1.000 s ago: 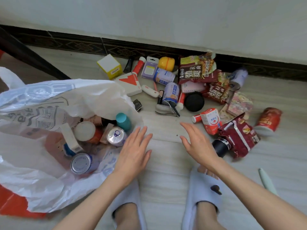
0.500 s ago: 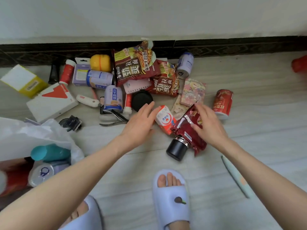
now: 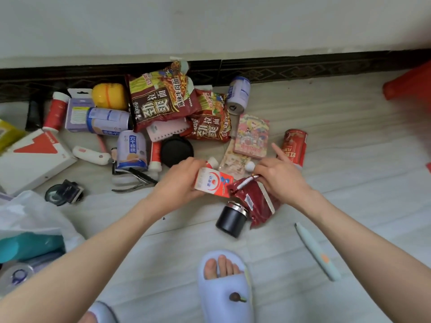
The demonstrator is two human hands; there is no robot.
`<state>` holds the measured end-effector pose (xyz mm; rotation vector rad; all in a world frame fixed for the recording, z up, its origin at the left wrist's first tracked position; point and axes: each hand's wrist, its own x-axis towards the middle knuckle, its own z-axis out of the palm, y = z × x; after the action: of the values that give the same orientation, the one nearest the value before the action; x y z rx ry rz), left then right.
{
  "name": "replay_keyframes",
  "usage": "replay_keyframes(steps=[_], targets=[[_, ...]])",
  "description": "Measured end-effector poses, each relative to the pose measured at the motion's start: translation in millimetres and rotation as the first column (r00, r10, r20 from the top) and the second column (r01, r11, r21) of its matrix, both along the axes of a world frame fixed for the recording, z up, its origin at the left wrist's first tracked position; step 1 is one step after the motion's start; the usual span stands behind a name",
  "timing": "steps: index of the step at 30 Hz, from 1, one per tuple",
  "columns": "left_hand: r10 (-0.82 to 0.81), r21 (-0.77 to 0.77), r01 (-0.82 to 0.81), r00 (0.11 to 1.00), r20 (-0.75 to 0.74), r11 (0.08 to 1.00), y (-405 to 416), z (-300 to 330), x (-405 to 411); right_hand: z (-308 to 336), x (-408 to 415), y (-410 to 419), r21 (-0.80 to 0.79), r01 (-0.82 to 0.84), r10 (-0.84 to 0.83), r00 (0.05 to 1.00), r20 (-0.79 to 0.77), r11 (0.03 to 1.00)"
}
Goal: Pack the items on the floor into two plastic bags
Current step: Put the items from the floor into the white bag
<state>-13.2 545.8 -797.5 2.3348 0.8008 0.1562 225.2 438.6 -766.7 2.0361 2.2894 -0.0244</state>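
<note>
Left hand (image 3: 179, 180) grips the white-and-red carton (image 3: 211, 183), fingers curled round its near end; right hand (image 3: 281, 180) pinches the top of the dark red pouch (image 3: 256, 201), index finger stuck out straight. Both items sit mid-floor, just ahead of the slippered foot (image 3: 225, 285), with the black jar (image 3: 231, 217) touching the pouch's lower edge. Plastic bag (image 3: 30, 213) lies at far left, mouth towards the pile. Advice: lift each clear before swinging left, or the pouch may drag the jar along. Best route is the bare strip of floor (image 3: 144, 259) between pile and feet; the scissors (image 3: 135, 183) and tape roll (image 3: 63, 194) crowd the direct line. Wall skirting bounds the pile behind.
</note>
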Motion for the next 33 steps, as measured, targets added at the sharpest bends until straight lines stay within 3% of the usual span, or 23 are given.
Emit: replay_keyframes(steps=[4,7,13,20,24,29,33], targets=[[0.244,-0.093,-0.235,0.965,0.094,0.967,-22,25,-31,28,-12,-21,0.051,0.085,-0.090,0.990,0.104,0.995],[0.324,-0.084,-0.316,0.940,0.110,0.945,-37,42,-64,60,-39,-28,0.074,0.126,-0.135,0.983,0.126,0.989],[0.495,-0.039,-0.497,0.850,0.178,0.867,-76,91,-138,142,-114,-18,0.165,0.048,-0.053,0.998,0.028,0.985],[0.759,0.018,-0.766,0.639,0.121,0.642,-127,131,-256,188,-232,-5,-0.054,-0.110,0.099,0.979,-0.178,0.992],[0.824,0.125,-0.823,0.563,0.058,0.554,-158,126,-319,185,-303,2,-0.150,-0.167,0.123,0.956,-0.266,0.974],[0.885,0.256,-0.864,0.462,0.059,0.434,-167,129,-367,158,-373,7,-0.250,0.014,-0.133,0.873,-0.469,0.968],[0.916,0.403,-0.844,0.400,0.035,0.353,-154,132,-374,136,-404,7,-0.334,0.225,-0.394,0.673,-0.626,0.915]])
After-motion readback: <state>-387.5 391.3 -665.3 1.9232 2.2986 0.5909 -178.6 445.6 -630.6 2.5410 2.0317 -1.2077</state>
